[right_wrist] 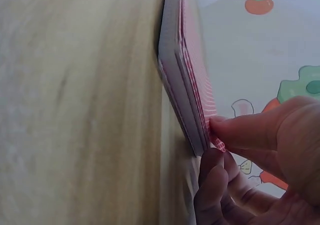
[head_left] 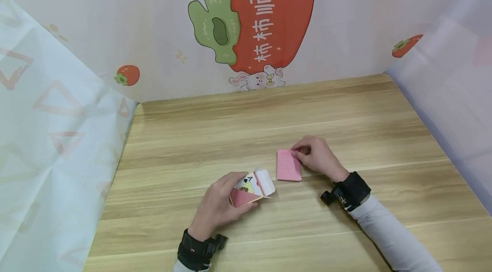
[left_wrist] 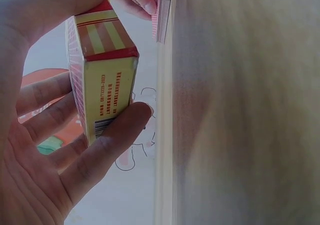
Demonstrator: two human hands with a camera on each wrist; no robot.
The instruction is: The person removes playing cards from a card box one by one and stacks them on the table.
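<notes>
My left hand (head_left: 220, 201) grips an open card box (head_left: 246, 197) with a pink patterned side, its white flap (head_left: 266, 182) folded out toward the right. An ace shows at the box's window. In the left wrist view, the yellow end of the box (left_wrist: 109, 92) carries red print and a barcode. A stack of pink-backed playing cards (head_left: 288, 168) lies on the table to the right of the box. My right hand (head_left: 320, 156) is at its upper right corner; in the right wrist view, thumb and finger pinch the bent-up corner of a playing card (right_wrist: 218, 141) on top.
The wood-grain table (head_left: 184, 144) lies under both hands. A white printed cloth (head_left: 346, 28) with fruit and rabbit pictures hangs behind it, and more pale cloth (head_left: 50, 144) borders the left and right sides. Each wrist wears a black camera strap (head_left: 353, 190).
</notes>
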